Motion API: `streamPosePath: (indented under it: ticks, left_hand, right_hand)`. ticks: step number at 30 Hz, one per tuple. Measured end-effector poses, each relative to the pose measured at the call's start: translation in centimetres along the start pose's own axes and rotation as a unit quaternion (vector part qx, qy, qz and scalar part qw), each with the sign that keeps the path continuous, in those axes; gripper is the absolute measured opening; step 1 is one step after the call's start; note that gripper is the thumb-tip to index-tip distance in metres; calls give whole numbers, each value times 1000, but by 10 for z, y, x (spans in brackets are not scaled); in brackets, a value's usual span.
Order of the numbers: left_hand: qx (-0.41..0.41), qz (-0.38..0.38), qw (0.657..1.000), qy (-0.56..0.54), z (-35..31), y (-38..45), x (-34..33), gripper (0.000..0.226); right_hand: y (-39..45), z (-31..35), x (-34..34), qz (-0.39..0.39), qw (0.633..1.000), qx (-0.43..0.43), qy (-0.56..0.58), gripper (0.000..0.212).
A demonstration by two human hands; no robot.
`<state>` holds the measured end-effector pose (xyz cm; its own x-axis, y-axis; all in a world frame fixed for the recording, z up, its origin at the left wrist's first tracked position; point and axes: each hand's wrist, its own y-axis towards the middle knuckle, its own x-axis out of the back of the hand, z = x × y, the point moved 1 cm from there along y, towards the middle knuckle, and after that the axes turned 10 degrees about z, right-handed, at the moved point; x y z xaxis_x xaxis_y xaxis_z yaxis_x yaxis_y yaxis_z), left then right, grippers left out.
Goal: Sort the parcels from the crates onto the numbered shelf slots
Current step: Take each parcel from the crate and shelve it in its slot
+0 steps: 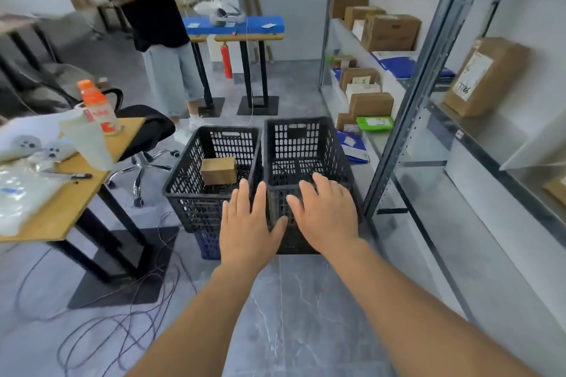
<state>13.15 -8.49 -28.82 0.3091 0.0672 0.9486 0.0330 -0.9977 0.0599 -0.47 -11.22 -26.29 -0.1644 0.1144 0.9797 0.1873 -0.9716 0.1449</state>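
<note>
Two black plastic crates stand side by side on the floor. The left crate (196,202) holds one brown cardboard parcel (218,170); the right crate (306,144) looks bare inside. My left hand (248,223) and my right hand (327,214) reach out flat, fingers straight, palms down, in front of the crates' near rims, holding nothing. A metal shelf unit (410,107) stands to the right with brown boxes (392,32), blue mailers (398,64) and a green parcel (375,123) on its levels. Closer right, a labelled brown parcel (484,76) sits on a shelf.
A blue crate (209,243) sits under the left crate. A wooden desk (76,196) with a bottle (98,107) and cup is at the left, cables (122,315) on the floor below. An office chair (144,138) and a standing person (159,24) are behind.
</note>
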Motion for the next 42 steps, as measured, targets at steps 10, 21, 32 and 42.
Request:
streamPosePath:
  ticks: [10, 21, 32, 42]
  left_hand:
    - [70, 27, 997, 21, 48, 85, -9, 74]
    - [96, 115, 989, -22, 160, 207, 8, 60]
    - [98, 167, 980, -36, 276, 316, 11, 54]
    - [129, 207, 968, -53, 318, 403, -30, 56]
  right_hand:
    - [106, 14, -43, 43, 997, 56, -9, 28]
    - [240, 99, -88, 119, 989, 89, -11, 34]
    - [356, 180, -146, 192, 980, 43, 5, 34]
    - [445, 180, -207, 261, 965, 39, 6, 34]
